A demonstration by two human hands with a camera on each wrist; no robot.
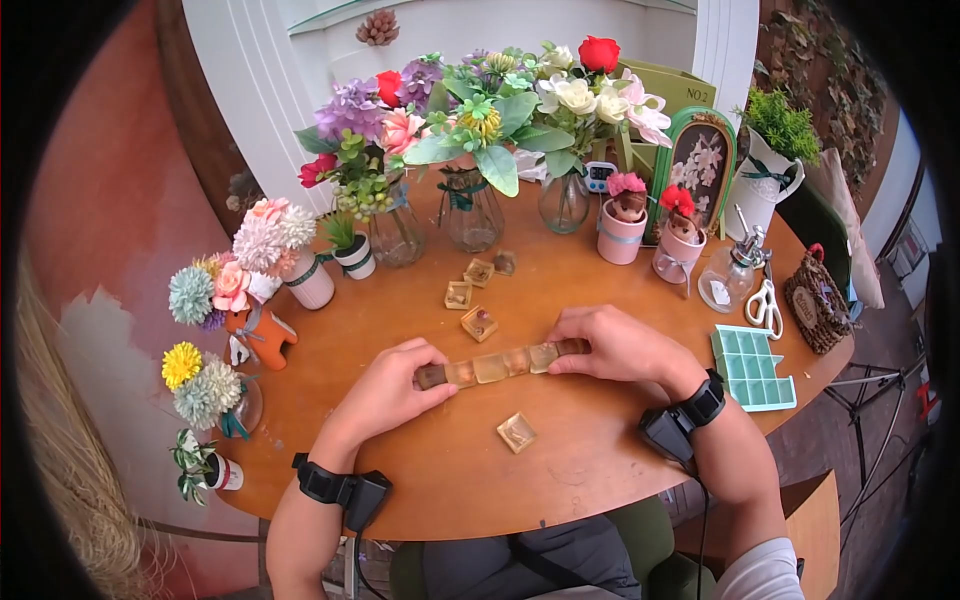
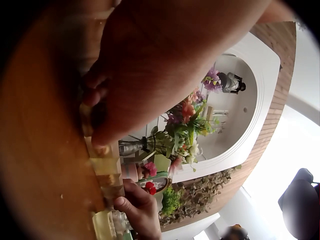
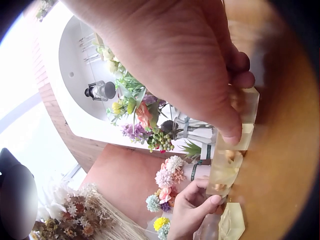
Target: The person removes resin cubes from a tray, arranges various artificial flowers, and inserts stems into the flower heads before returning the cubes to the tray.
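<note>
A row of several translucent amber resin blocks (image 1: 492,368) lies across the near middle of the table. My left hand (image 1: 392,385) grips its left end, thumb on the near side. At the right end my right hand (image 1: 625,345) pinches the last blocks between thumb and fingers. The right wrist view shows the blocks (image 3: 227,160) side by side, with small shapes inside some of them. One loose resin block (image 1: 517,432) sits nearer to me, below the row. Beyond it are several more, among them a square resin block (image 1: 479,322) with something dark inside.
A mint-green compartment tray (image 1: 755,365), white scissors (image 1: 765,308), a glass spray bottle (image 1: 728,275) and a woven basket (image 1: 818,300) stand at the right. Flower vases (image 1: 470,215) line the back. Small flower pots (image 1: 308,280) and an orange figure (image 1: 265,338) stand at the left.
</note>
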